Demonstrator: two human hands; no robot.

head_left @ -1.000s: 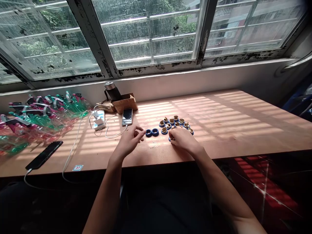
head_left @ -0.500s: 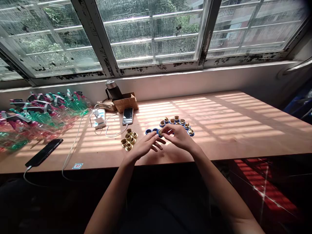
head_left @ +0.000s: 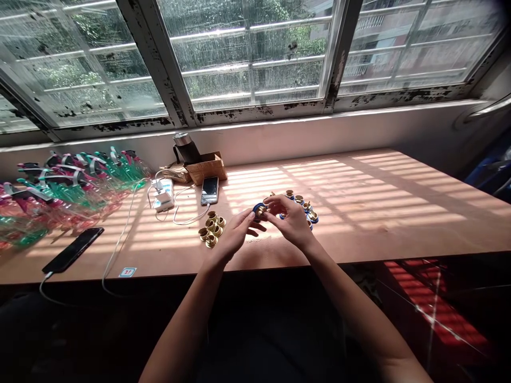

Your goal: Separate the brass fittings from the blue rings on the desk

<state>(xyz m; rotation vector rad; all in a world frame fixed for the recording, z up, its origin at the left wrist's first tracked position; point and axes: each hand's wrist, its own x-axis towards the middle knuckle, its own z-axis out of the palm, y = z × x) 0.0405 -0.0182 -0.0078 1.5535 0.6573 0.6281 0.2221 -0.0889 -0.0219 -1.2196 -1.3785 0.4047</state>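
Note:
My left hand (head_left: 235, 238) and my right hand (head_left: 291, 222) meet above the wooden table (head_left: 351, 213). Between their fingertips is a blue ring with a brass insert (head_left: 260, 211), held up by both hands. I cannot tell exactly how the insert sits in the ring. Just past my right hand lies a cluster of blue rings fitted with brass cups (head_left: 301, 202), partly hidden by its fingers. Loose brass cups (head_left: 211, 230) stand in a small group left of my left hand. A few thin wire rings (head_left: 253, 240) lie under my hands.
A smartphone (head_left: 209, 190), charger with white cables (head_left: 163, 196), cardboard box (head_left: 206, 167) and steel flask (head_left: 185, 148) stand at the back left. Plastic bottles (head_left: 67, 194) are heaped at the far left, beside a black phone (head_left: 72, 250).
My hands have drawn closer together, and the blue ring has risen and shifted slightly up and right between them. The other objects appear unchanged.

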